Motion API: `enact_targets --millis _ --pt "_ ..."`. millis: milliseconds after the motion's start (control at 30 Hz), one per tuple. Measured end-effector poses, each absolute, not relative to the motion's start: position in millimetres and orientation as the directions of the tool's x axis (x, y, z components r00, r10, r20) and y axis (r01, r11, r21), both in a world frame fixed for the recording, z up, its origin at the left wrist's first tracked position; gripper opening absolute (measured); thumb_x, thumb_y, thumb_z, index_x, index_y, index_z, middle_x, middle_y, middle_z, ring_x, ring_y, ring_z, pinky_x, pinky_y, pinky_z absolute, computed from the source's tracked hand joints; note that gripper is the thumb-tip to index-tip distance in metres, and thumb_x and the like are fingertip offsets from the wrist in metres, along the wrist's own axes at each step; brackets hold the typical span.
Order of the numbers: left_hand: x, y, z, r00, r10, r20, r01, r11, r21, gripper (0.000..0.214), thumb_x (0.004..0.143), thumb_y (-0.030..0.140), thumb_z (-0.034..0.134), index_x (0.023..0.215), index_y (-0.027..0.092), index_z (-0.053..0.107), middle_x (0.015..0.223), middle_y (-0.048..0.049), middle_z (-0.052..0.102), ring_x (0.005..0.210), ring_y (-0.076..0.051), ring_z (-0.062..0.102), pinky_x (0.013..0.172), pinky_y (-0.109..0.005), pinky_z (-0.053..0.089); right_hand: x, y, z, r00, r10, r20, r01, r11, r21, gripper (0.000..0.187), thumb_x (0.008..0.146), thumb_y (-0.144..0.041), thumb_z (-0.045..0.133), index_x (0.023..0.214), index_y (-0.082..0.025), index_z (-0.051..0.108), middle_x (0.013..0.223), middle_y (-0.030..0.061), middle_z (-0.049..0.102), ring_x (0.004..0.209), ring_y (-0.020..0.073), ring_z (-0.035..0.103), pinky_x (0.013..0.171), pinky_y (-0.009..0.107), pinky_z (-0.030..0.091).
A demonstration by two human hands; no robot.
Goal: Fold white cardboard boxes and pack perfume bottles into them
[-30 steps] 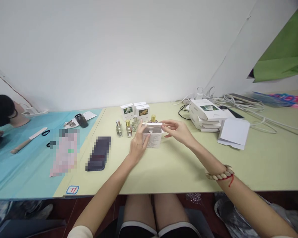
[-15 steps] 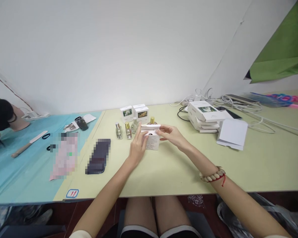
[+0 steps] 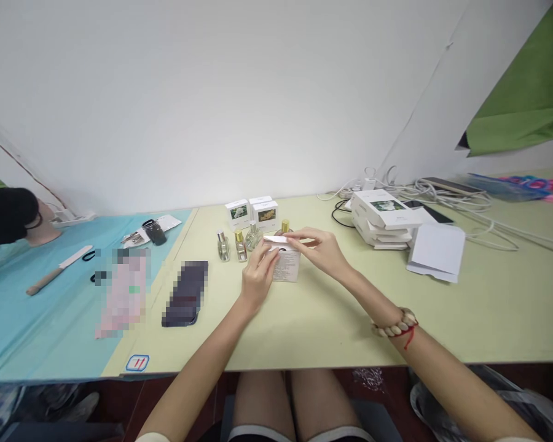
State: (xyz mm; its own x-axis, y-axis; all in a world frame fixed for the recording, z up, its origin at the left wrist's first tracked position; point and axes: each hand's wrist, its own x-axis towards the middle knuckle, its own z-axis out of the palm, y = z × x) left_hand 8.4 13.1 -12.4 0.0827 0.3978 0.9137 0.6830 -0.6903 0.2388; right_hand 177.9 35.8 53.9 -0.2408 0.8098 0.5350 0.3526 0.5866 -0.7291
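A small white carton point(image 3: 287, 264) with printed text stands on the pale green table point(image 3: 332, 313), its top flap lowered almost flat. My left hand point(image 3: 257, 276) grips its left side, fingers curled round it. From the right, my right hand point(image 3: 320, 248) pinches the flap with fingertips together. Three small glass perfume bottles point(image 3: 235, 244) with gold or silver caps stand just left of the carton, and a gold-capped bottle point(image 3: 284, 226) shows behind it. Little white picture boxes point(image 3: 253, 213) sit at the back.
A stack of flat white boxes point(image 3: 382, 218) and loose white sheets point(image 3: 435, 250) lie to the right, with cables point(image 3: 456, 196) behind. A dark pouch point(image 3: 184, 293) lies to the left. On the blue cloth point(image 3: 37, 319) are a knife, a jar and another person's arm point(image 3: 7, 215).
The carton's flap, held up about a second ago, has come down over the opening. My right hand has moved in closer over the top.
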Motion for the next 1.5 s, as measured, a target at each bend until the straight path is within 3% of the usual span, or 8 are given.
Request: enact_targets --millis 233,567,800,900,1000,1233,1367,1500 --pt "7 12 -12 -0.058 0.529 0.847 0.645 -0.628 0.436 0.030 0.086 0.025 0.051 0.115 0.020 0.049 0.114 -0.0112 0.048 0.110 -0.018 0.052 0.080 -0.031 0.054 186 30 51 -0.386 0.761 0.521 0.382 0.646 -0.661 0.026 0.081 -0.039 0.053 0.097 -0.026 0.070 0.103 0.0049 0.065 0.098 0.0201 0.059 0.073 0.032 0.055" --pt "3 4 3 0.039 0.615 0.788 0.702 -0.578 0.417 0.020 0.085 0.029 0.051 0.100 0.023 0.063 0.122 -0.0092 0.046 0.114 -0.021 0.049 0.084 -0.033 0.050 188 14 45 -0.451 0.759 0.470 0.394 0.642 -0.658 0.029 0.083 -0.038 0.050 0.105 -0.030 0.067 0.113 0.0064 0.054 0.100 0.0186 0.056 0.066 0.026 0.055" --pt "21 -3 3 0.082 0.823 0.563 0.561 -0.505 0.656 0.087 0.061 0.041 0.074 0.134 0.026 0.031 0.125 -0.0112 0.050 0.109 -0.025 0.055 0.078 -0.036 0.053 186 18 60 -0.446 0.832 0.331 0.181 0.446 -0.877 0.042 0.083 -0.050 0.045 0.092 -0.019 0.071 0.092 0.0081 0.062 0.077 0.0163 0.061 0.053 0.025 0.053" --pt "28 -3 5 0.013 0.865 0.502 0.460 -0.451 0.765 0.082 0.066 0.026 0.070 0.136 0.023 0.027 0.117 -0.0102 0.059 0.101 -0.023 0.060 0.079 -0.035 0.053 187 41 53 -0.248 0.912 0.326 0.014 0.340 -0.940 0.046 0.079 -0.053 0.048 0.091 -0.015 0.070 0.085 0.0089 0.066 0.070 0.0159 0.062 0.052 0.025 0.051" --pt "24 -6 14 -0.020 0.921 0.389 0.415 -0.346 0.841 0.058 0.067 0.017 0.063 0.124 0.022 0.048 0.104 -0.0072 0.067 0.089 -0.022 0.065 0.075 -0.035 0.054 190 69 41 0.105 0.944 0.313 -0.124 0.325 -0.938 0.048 0.076 -0.055 0.049 0.088 -0.013 0.068 0.075 0.0069 0.064 0.058 0.0130 0.059 0.045 0.023 0.047" --pt "-13 -9 86 -0.091 0.961 0.263 0.100 -0.254 0.962 0.040 0.073 0.038 0.063 0.103 0.012 0.058 0.097 -0.0131 0.069 0.086 -0.023 0.066 0.072 -0.033 0.054 211 105 11 0.398 0.877 0.269 -0.166 0.357 -0.919 0.048 0.070 -0.058 0.054 0.081 -0.014 0.068 0.064 0.0033 0.060 0.045 0.0097 0.052 0.037 0.021 0.038" --pt "-38 33 139 -0.240 0.813 0.530 0.350 -0.436 0.829 0.038 0.071 0.043 0.063 0.096 0.015 0.058 0.102 -0.0096 0.066 0.097 -0.022 0.061 0.076 -0.029 0.050 223 109 -4 0.431 0.862 0.267 -0.115 0.347 -0.931 0.048 0.070 -0.059 0.053 0.080 -0.014 0.068 0.063 0.0030 0.059 0.045 0.0104 0.052 0.037 0.022 0.037" --pt "-61 96 151 -0.222 0.846 0.485 0.699 -0.209 0.684 0.031 0.066 0.039 0.066 0.089 0.018 0.062 0.092 -0.0053 0.067 0.088 -0.021 0.061 0.076 -0.030 0.046 227 111 -10 0.426 0.869 0.251 -0.091 0.317 -0.944 0.051 0.073 -0.060 0.048 0.082 -0.014 0.067 0.062 0.0037 0.059 0.045 0.0113 0.052 0.037 0.022 0.036"
